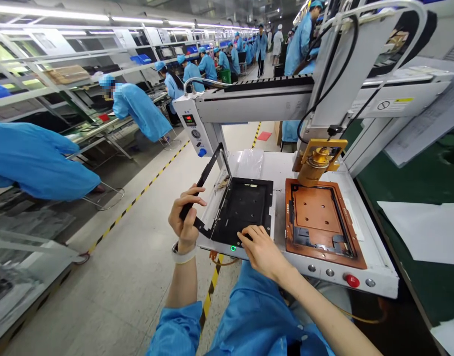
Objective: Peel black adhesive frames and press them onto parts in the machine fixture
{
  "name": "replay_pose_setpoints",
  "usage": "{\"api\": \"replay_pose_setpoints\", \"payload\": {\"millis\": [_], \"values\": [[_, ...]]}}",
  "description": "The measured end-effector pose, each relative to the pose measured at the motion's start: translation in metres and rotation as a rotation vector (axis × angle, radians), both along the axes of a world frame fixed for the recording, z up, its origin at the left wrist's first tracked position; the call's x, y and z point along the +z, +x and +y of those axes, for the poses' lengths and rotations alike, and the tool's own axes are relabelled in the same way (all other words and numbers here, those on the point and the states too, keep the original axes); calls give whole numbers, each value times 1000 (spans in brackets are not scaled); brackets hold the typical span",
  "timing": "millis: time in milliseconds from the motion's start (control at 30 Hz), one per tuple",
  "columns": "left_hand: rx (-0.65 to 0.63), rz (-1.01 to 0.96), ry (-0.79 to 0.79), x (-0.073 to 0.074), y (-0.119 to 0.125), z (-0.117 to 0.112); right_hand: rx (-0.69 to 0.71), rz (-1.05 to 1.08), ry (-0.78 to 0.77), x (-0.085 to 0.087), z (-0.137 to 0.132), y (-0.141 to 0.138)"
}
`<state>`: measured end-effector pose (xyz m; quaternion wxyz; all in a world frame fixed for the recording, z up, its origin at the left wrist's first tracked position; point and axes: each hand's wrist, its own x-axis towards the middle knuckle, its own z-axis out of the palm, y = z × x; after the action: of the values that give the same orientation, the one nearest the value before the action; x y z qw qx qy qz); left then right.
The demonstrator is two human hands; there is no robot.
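Observation:
My left hand point(186, 215) grips the raised black hinged lid frame point(208, 178) of the left fixture, fingers wrapped round its lower bar. My right hand point(260, 247) lies with its fingers stretched flat on the near edge of the black tray point(245, 207) in that fixture, holding nothing. To the right sits an orange-brown fixture point(319, 222) with a dark frame part in it. A brass nozzle head point(316, 165) hangs over its far edge.
The white machine base point(364, 262) carries a red button point(352, 280) and silver buttons along its front. A green mat point(416, 188) with white sheets lies to the right. Several people in blue coats work along benches on the left and at the back.

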<state>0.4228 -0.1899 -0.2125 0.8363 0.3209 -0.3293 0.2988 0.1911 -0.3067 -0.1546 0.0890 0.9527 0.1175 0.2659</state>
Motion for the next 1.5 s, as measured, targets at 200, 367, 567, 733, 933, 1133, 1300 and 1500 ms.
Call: {"api": "replay_pose_setpoints", "payload": {"millis": [200,367,567,733,933,1133,1300,1500], "values": [[-28,-201,120,10,-25,-3,-83,-38,-153,-6,12,-24],[-189,-521,279,19,-46,-7,-139,-2,-218,9,16,-58],[-212,-655,473,9,-76,-24,-205,19,-99,62,5,-117],[-154,-700,565,-12,-98,-37,-563,-194,-187,128,-94,-185],[-209,-685,424,-29,-130,-37,-1687,43,203,184,-152,-212],[-572,-700,328,-45,-195,-33,-1762,15,274,188,-164,-219],[-974,-736,371,-110,-262,-74,-1702,-151,319,216,-156,-229],[-1306,-546,1311,-172,-304,-120,-1459,-397,107,252,-93,-276]]}}
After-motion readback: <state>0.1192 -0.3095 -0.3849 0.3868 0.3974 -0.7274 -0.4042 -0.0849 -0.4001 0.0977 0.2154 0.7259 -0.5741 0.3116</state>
